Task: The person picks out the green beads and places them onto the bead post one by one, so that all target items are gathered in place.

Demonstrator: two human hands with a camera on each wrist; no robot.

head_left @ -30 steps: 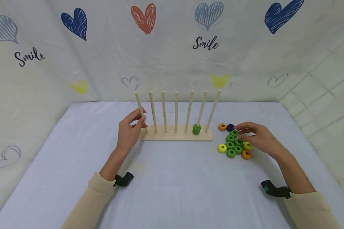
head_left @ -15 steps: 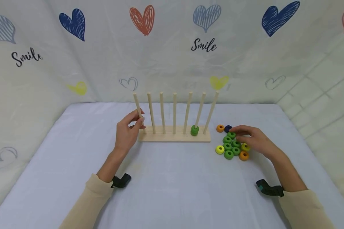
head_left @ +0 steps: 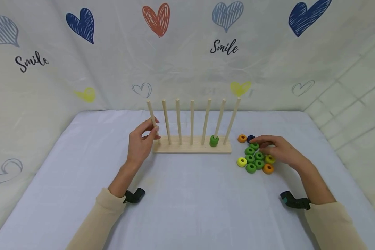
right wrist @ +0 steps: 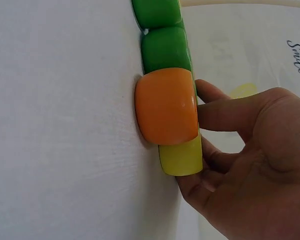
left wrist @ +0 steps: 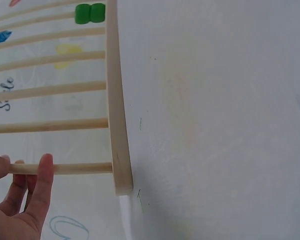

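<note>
On the table stands a wooden rack with a row of upright pegs. My left hand holds the leftmost peg between thumb and fingers; the left wrist view shows the same grip low on this peg. Green beads sit stacked on the second peg from the right. My right hand is at the loose beads, its index finger and thumb on either side of a green bead. I cannot tell if they pinch it. In the right wrist view an orange bead hides the fingertips.
Around the right hand lie several more green beads, a dark blue bead, orange beads and yellow beads. A white cloth covers the table. A sheet printed with hearts hangs behind.
My right hand has moved a little to the left over the green bead, and the green beads near it have shifted slightly left. My left hand keeps its hold on the peg.
</note>
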